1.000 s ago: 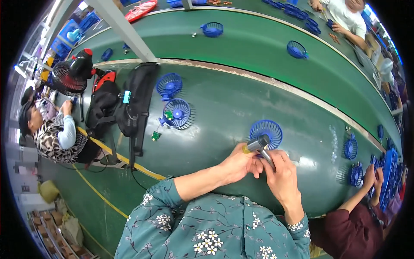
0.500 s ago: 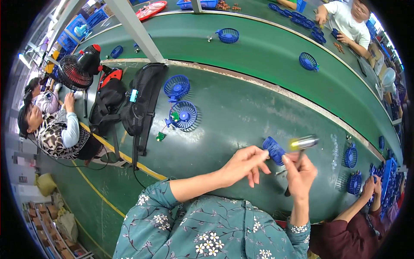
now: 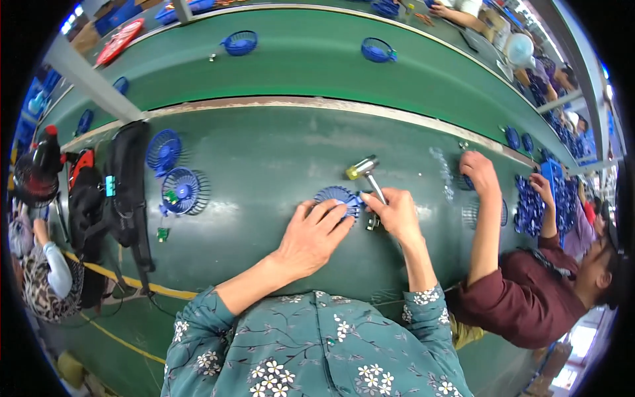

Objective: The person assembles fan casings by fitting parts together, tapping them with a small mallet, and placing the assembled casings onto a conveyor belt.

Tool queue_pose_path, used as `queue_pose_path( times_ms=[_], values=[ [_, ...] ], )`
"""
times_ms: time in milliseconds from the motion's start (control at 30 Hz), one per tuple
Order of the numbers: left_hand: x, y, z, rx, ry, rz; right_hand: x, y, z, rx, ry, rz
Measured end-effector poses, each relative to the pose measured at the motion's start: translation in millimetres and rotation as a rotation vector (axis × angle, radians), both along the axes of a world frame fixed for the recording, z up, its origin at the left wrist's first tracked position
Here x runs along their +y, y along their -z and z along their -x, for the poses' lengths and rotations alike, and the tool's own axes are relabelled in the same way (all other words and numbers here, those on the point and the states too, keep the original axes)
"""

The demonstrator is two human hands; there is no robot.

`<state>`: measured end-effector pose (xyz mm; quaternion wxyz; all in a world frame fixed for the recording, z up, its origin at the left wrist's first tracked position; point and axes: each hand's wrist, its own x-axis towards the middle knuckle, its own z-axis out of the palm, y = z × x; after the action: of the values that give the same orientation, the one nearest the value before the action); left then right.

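The right hand (image 3: 397, 215) clamps a hammer (image 3: 364, 169); left of that grip, the left hand (image 3: 307, 238) (clasp unclear) covers a cage (image 3: 337, 194).

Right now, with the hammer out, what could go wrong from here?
The hammer in the right hand is close to the left hand; a stray swing might catch the fingers.
The blue cage under the left hand has thin slats, which an off-centre blow could crack.
The small part beside the right hand might get knocked or pressed.
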<state>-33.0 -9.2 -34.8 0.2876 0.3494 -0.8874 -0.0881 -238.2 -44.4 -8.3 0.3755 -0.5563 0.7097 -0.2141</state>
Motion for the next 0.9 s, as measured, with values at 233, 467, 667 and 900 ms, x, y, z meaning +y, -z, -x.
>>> queue_pose_path(
  times_ms=[233,467,667,900],
  values=[
    [0,0,1,-0.029,-0.046,0.011,33,-15,14,-0.105,0.086,0.293],
    [1,0,1,-0.03,-0.074,0.047,61,-5,3,0.307,-0.106,0.79],
    [9,-10,-15,0.011,-0.062,0.044,44,15,47,0.153,0.173,0.241],
    [7,-26,-22,0.157,-0.089,-0.058,-11,16,111,0.259,0.508,0.355]
  ],
)
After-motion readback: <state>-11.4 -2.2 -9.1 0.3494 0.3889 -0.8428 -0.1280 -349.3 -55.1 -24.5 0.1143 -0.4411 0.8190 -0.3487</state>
